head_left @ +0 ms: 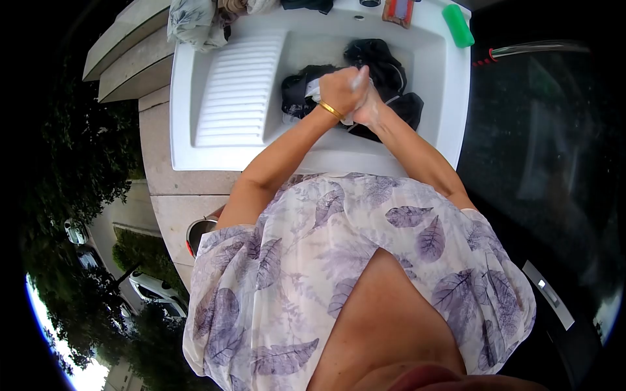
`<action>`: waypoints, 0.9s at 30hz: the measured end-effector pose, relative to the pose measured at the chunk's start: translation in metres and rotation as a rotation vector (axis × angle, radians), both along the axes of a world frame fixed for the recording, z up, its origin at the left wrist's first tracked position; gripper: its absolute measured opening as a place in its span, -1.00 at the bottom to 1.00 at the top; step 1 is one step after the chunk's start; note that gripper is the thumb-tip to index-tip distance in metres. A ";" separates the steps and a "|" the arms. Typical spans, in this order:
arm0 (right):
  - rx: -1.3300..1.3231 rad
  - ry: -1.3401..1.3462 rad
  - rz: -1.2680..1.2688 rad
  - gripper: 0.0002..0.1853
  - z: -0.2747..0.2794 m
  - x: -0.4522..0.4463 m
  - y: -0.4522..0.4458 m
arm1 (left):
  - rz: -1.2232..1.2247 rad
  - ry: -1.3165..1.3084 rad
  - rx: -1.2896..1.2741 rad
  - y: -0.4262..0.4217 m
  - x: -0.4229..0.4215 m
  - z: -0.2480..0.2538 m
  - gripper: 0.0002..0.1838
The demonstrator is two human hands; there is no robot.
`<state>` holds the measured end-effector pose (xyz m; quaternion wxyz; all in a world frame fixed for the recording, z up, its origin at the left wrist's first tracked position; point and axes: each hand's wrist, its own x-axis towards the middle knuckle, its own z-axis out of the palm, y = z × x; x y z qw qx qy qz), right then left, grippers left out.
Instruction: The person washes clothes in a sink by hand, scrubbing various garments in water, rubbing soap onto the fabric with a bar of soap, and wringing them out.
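Note:
My two hands meet over the basin of a white laundry sink [448,98], with suds on the fingers. My left hand [342,90], with a gold bangle at the wrist, is closed against my right hand [370,109], also closed. Pale wet cloth [313,91] shows beside and below the hands, gripped between them; its hidden part cannot be made out. Dark wet clothes [377,58] lie around and under it in cloudy water.
A ribbed washboard [236,91] slopes at the left of the sink. Along the back rim are a plastic bag [192,25], a brush [398,12] and a green bottle-like object [458,26]. A clear hose [538,48] lies right. A metal pot [199,233] stands at lower left.

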<state>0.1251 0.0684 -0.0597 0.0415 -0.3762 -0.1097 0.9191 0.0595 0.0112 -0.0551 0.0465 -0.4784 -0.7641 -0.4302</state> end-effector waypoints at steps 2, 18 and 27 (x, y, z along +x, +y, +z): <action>0.112 0.082 0.004 -0.73 0.017 -0.015 0.010 | 0.135 -0.010 -0.051 0.013 -0.060 -0.053 -0.68; 1.860 -0.556 1.029 -0.31 -0.026 0.003 0.014 | 0.108 -0.020 -0.845 -0.026 -0.034 -0.059 -0.39; 1.713 -0.515 1.725 -0.48 -0.054 0.005 0.008 | -0.058 0.124 -1.173 -0.018 -0.019 -0.053 -0.56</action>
